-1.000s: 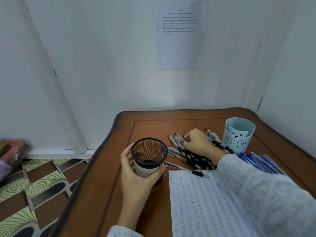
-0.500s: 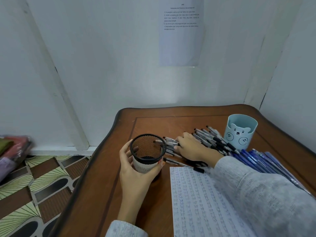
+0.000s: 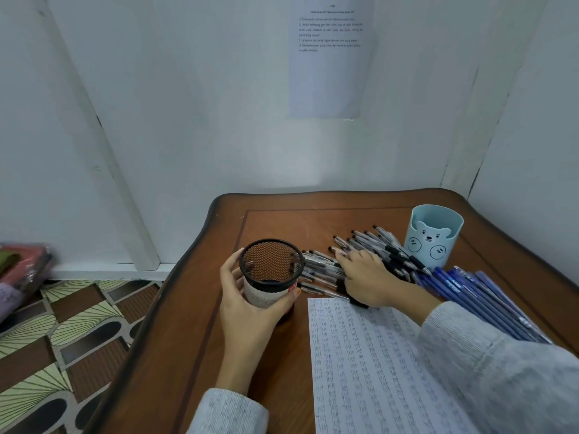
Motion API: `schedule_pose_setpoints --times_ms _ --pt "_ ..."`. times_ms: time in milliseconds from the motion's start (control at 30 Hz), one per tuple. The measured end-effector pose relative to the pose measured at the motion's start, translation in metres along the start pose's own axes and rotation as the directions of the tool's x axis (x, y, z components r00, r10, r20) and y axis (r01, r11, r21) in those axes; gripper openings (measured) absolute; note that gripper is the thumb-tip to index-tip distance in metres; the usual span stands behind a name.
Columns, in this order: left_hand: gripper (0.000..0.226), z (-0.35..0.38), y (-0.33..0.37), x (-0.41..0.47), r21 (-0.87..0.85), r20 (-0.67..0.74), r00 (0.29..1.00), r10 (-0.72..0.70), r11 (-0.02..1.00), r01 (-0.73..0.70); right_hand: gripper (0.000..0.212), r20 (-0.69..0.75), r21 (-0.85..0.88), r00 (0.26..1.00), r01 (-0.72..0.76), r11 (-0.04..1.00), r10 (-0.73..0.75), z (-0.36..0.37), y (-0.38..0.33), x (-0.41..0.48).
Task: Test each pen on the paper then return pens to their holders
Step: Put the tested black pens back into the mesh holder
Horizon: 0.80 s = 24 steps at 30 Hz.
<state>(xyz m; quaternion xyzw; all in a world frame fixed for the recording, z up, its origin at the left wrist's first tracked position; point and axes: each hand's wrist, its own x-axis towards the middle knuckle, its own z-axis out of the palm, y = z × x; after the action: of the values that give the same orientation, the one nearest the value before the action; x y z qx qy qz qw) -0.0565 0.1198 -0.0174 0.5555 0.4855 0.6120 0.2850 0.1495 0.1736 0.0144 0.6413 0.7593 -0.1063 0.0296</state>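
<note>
we judged the testing done, the paper (image 3: 360, 371) beneath our right forearm full of marks, but no pens returned: our left hand (image 3: 247, 305) gripped the empty mesh cup (image 3: 271, 270), our right hand (image 3: 366, 277) lay straight-fingered on the black pens (image 3: 316, 266) beside it, blue pens (image 3: 488, 302) to its right.

head view looks forward and down, close over the wooden table (image 3: 194, 308).
</note>
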Motion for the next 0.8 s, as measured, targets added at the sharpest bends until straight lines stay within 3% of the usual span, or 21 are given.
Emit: schedule_pose_setpoints --times_ms 67,133,200,267,367,500,667,733,800 --pt "0.095 0.0 0.0 0.0 0.001 0.0 1.0 -0.004 1.0 0.004 0.064 0.005 0.082 1.0 0.007 0.997 -0.007 -0.004 -0.003 0.002" --pt "0.095 -0.001 0.001 0.0 -0.002 -0.002 1.0 -0.001 1.0 0.001 0.081 0.017 0.112 0.999 0.041 0.993 -0.044 -0.005 -0.008 0.005" --pt "0.095 -0.001 0.001 0.0 -0.005 -0.003 1.0 0.0 1.0 0.0 0.108 0.035 0.074 0.997 0.066 0.995 -0.069 -0.001 -0.013 0.007" --pt "0.094 -0.001 0.001 0.001 -0.003 -0.006 1.0 -0.004 1.0 0.004 0.114 -0.015 0.032 0.996 0.087 0.996 -0.086 0.006 -0.015 0.009" --pt "0.094 -0.001 0.001 0.001 0.004 -0.01 1.0 -0.003 1.0 0.003 0.1 -0.111 0.131 0.991 0.086 0.988 -0.072 0.011 -0.015 0.013" --pt "0.094 -0.002 0.0 0.0 0.006 -0.013 1.0 -0.005 1.0 0.005 0.087 -0.132 0.263 0.991 0.055 0.963 -0.021 0.011 -0.016 0.019" --pt "0.094 -0.003 0.001 0.001 -0.004 -0.01 1.0 0.003 1.0 -0.003 0.035 -0.159 0.246 0.987 0.042 0.968 -0.002 0.015 -0.019 0.026" --pt "0.094 -0.003 0.002 0.0 -0.005 -0.013 1.0 0.0 1.0 0.0 0.035 -0.167 0.204 0.986 0.044 0.978 -0.009 0.017 -0.021 0.026" --pt "0.094 -0.003 0.002 0.0 -0.002 -0.014 1.0 -0.002 1.0 0.002 0.057 -0.226 0.219 0.974 0.066 0.973 -0.016 0.02 -0.02 0.025"
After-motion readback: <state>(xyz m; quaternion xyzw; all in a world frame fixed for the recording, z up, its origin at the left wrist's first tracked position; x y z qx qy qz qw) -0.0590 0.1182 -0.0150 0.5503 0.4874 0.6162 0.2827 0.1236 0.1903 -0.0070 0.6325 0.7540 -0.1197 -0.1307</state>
